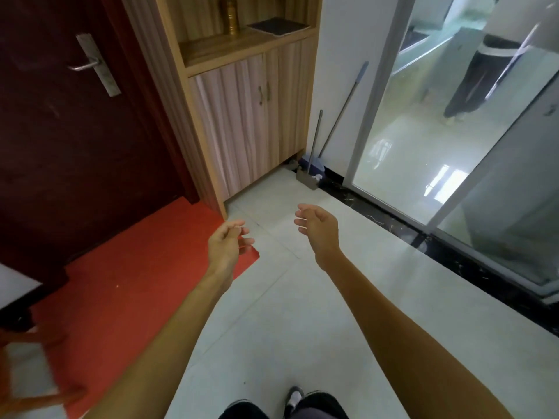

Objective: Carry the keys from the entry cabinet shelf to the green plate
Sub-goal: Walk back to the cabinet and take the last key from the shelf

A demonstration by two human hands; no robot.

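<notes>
- Two things show on the shelf (242, 46): a bottle (231, 18) at its back and a dark pad (278, 26) at its right edge. Where the keys lie cannot be told.
- Left hand (228, 246) and right hand (317, 226) hang apart over the floor (302, 328), fingers loosely curled, holding nothing.
- Red mat (121, 282) lies before the door (75, 131).
</notes>
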